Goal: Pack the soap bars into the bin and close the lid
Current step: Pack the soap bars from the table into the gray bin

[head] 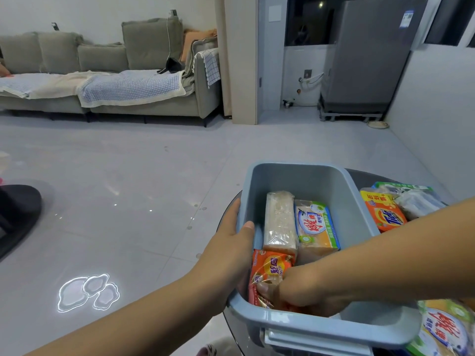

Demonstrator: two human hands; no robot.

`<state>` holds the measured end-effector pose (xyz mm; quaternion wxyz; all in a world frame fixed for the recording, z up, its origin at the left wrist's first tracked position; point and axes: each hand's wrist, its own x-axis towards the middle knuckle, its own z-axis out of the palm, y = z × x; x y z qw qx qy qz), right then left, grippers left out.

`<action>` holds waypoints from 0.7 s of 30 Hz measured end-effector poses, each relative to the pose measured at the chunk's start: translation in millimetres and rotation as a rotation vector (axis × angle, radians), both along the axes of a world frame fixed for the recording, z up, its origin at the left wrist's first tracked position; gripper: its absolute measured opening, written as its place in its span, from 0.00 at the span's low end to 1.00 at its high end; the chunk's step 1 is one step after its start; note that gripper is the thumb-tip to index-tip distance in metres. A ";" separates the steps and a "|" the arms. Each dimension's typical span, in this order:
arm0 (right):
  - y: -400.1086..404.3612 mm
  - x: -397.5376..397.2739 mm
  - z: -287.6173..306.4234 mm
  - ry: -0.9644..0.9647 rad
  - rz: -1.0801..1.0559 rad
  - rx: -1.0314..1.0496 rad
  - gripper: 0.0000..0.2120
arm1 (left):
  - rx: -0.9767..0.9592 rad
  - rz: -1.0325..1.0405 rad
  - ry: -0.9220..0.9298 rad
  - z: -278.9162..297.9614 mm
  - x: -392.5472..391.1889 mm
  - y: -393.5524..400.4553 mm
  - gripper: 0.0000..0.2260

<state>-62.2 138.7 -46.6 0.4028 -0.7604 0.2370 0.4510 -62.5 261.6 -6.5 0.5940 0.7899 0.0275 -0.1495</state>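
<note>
Nearest the camera, the near rim of the blue-grey bin (321,327) fills the lower frame, with a lighter flat piece, perhaps the lid or a handle, hanging just under that rim; which it is cannot be told.

Inside the bin, at its near left corner, the right hand (303,291) reaches down across the near wall, forearm slanting in from the bin's right side. Its grip is closed narrow around an orange-wrapped soap bar (270,268), thumb lying on the wrapper's near end. Further in, against the bin's floor, lie a clear-wrapped pale bar (279,219) and, touching it on the right, a blue-and-green wrapped bar (316,227).

The left hand (228,240) holds the bin's left wall, thumb hooked over the rim to the inside and fingers outside, forearm coming up from the lower left.

Right of the bin, on the dark tabletop (365,176), wait an orange Tide bar (385,217) and other packets behind it; another large wrapped bar (442,330) sits by the bin's near right corner.

To do this step well, the orange bar probably wants laying flat and snug into the corner, parallel to its neighbours, so later bars stack level and the lid can seat. The left hand should keep the bin steady, since it looks to overhang the tabletop's edge.
</note>
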 end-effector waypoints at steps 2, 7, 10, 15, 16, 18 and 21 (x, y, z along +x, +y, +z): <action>-3.9 3.9 1.5 0.061 0.122 0.051 0.25 | 0.035 -0.016 -0.036 -0.8 0.0 0.5 0.21; -11.2 13.1 12.4 0.155 0.122 0.095 0.30 | 0.075 -0.049 -0.084 -1.6 -0.6 2.5 0.20; -21.5 20.7 15.4 -0.102 -0.059 -0.036 0.33 | 0.066 -0.045 -0.080 -3.5 -0.1 2.9 0.20; -32.4 23.3 17.6 -0.299 -0.119 -0.200 0.27 | 0.072 -0.050 -0.085 -5.2 1.0 2.6 0.20; -31.8 24.6 18.0 -0.310 -0.125 -0.199 0.27 | 0.069 -0.053 -0.081 -5.4 0.9 2.8 0.20; -29.1 27.4 18.4 -0.322 -0.142 -0.193 0.25 | 0.061 -0.059 -0.069 -6.2 0.8 2.6 0.20; -24.9 32.6 18.5 -0.331 -0.184 -0.167 0.16 | 0.046 -0.055 -0.057 -8.3 1.5 1.1 0.20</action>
